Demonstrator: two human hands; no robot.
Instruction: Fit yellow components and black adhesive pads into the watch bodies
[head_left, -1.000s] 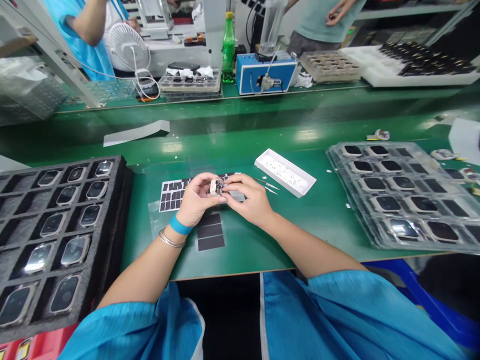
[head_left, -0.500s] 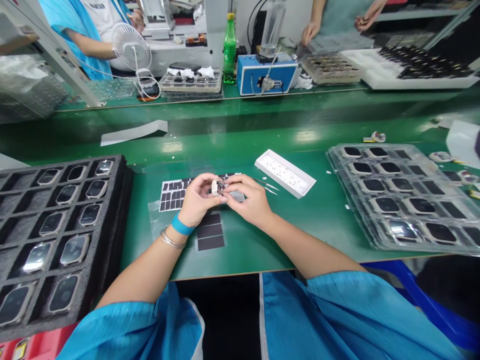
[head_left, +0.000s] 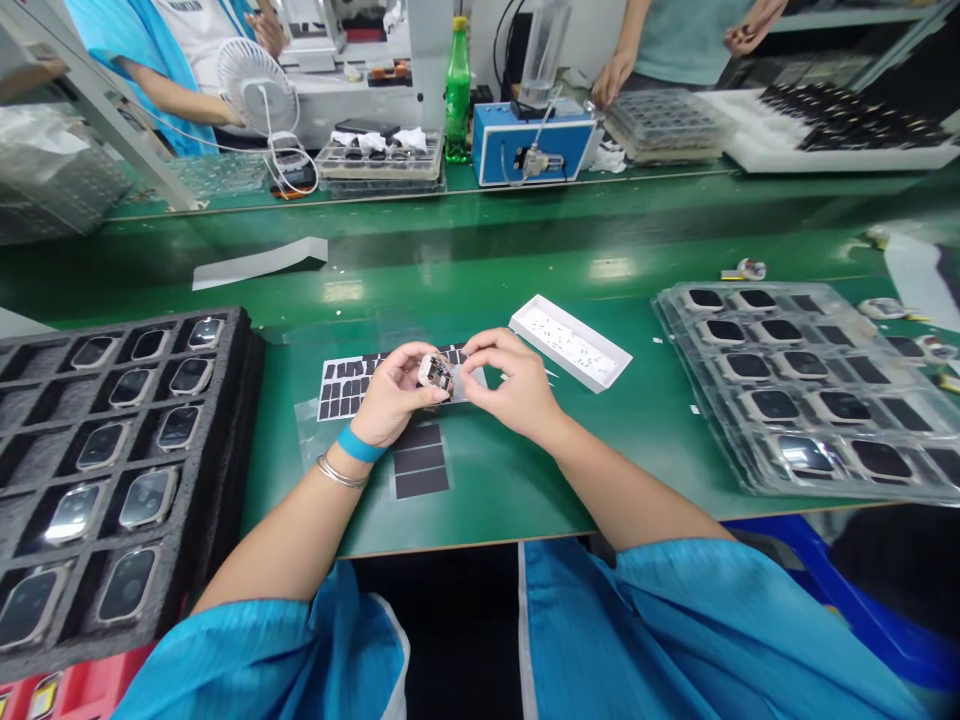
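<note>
My left hand (head_left: 390,398) is closed around a small watch case (head_left: 436,373), held above the green bench with its open back facing up. My right hand (head_left: 511,385) hovers just to the right of the case, thumb and forefinger pinched together; what they pinch is too small to make out. Beneath both hands lies a clear sheet of small black adhesive pads (head_left: 345,388), with larger black strips (head_left: 420,462) nearer to me. Thin tweezers lie mostly hidden behind my right hand.
A black foam tray (head_left: 232,420) of watch cases stands at the left. A clear plastic tray (head_left: 675,330) holding several cases fills the right. A white box (head_left: 570,343) lies beyond my hands. Other people stand at the far bench near a blue machine (head_left: 532,145) and a green bottle (head_left: 457,90).
My right hand has drawn slightly away from the watch case and lifted a little. The case has tilted in my left hand. A person at the far bench has reached to a tray.
</note>
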